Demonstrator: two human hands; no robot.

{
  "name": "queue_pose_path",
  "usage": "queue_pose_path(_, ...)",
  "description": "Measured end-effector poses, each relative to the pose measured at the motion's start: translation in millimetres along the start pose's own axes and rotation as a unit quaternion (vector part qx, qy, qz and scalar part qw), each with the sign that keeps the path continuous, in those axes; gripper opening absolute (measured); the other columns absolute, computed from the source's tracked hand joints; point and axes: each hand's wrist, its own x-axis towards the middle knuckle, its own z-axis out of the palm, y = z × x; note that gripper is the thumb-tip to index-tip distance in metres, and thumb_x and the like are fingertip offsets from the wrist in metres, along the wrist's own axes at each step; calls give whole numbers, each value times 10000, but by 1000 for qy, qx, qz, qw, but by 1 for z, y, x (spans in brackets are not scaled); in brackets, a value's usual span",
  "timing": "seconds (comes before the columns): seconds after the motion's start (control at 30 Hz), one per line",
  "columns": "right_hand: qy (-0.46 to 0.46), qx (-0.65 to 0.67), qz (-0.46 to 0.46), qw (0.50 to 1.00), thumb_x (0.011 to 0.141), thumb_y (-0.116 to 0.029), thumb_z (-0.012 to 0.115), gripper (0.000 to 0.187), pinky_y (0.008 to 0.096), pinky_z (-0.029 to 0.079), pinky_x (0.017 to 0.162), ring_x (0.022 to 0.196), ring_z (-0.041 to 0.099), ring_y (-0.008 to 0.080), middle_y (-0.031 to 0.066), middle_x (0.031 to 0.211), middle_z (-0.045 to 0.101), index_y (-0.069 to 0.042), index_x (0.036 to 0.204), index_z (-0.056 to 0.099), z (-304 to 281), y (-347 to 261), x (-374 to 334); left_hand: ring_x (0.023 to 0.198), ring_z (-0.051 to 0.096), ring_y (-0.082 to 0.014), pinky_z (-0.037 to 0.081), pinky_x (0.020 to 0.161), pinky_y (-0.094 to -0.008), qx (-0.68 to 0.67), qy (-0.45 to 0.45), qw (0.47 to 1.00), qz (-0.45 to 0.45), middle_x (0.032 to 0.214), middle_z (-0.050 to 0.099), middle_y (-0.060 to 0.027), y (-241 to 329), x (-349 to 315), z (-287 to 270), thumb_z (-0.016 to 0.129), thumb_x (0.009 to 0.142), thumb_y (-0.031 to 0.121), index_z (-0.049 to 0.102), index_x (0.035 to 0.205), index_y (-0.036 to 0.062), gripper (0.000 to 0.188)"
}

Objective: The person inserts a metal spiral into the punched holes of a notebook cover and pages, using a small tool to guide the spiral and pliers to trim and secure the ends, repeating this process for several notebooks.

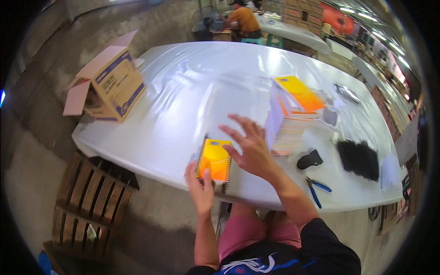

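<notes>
A small notebook (217,158) with a yellow and orange cover lies near the table's front edge, black spiral coil showing along both long sides and poking out past its corners. My left hand (200,189) grips its lower left edge, thumb on the cover and fingers along the side. Above its right edge, my right hand (252,149) has spread fingers and holds nothing; whether a fingertip touches the coil I cannot tell. To the right stands a stack of yellow-orange covers and pages (293,126), one cover (300,93) tilted on top.
Blue-handled pliers (317,189), a black rounded object (310,159) and a pile of black coils (359,159) lie at the right on the plastic-covered table (174,96). An open cardboard box (114,87) stands at the far left. A wooden slatted pallet (91,197) is below left. Another person (245,22) sits beyond.
</notes>
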Motion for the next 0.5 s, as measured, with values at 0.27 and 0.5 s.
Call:
queue_pose_path(0.27, -13, -179, 348, 920, 798, -624, 571, 661, 409, 485, 767, 907, 621, 311, 181, 1010, 641, -28, 1074, 645, -168, 141, 30, 1292, 361, -344, 295, 1052, -453, 21, 66, 984, 164, 1344, 410, -200, 96, -13, 17, 582, 922, 193, 498, 1249, 0, 389)
queue_pose_path(0.5, -121, -50, 357, 925, 754, -545, 668, 555, 375, 480, 629, 662, 641, 257, 171, 689, 655, 9, 739, 701, -169, 153, 33, 1168, 486, -342, 373, 989, -429, -32, -1, 954, 299, 1222, 519, -191, 147, -14, 49, 639, 822, 55, 571, 1149, 19, 336)
